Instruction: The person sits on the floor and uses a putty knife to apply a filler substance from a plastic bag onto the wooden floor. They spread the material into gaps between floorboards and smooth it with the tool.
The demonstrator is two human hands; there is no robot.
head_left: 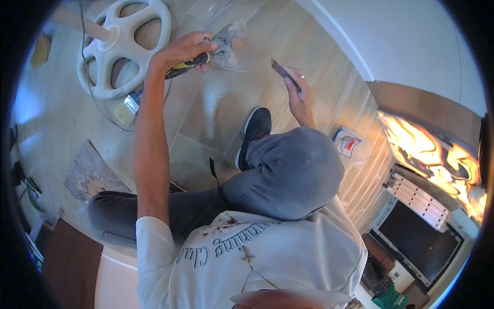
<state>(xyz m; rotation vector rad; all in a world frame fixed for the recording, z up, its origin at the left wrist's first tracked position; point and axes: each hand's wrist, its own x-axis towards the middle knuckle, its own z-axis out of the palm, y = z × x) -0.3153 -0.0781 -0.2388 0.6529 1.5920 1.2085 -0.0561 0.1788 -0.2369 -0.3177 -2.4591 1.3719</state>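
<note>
My left hand (184,50) is closed around the yellow-and-black handle (194,63) of a wide putty knife. Pale, crusty smears cover the broad blade (229,47), which points to the right above the floor. Across from it, my right hand (300,99) grips a narrow, dark, flat tool (284,73) with a brownish tip, pointing up and left. Its exact kind is hard to make out. The two tools are apart, with tiled floor (231,95) visible below and between them.
A white spoked wheel-like base (109,40) with a pole lies at upper left, a thin cable (91,92) running past it. A stained grey board (95,172) is on the floor at left. By my knee lies a small packet (347,141); a bright screen (429,152) stands right.
</note>
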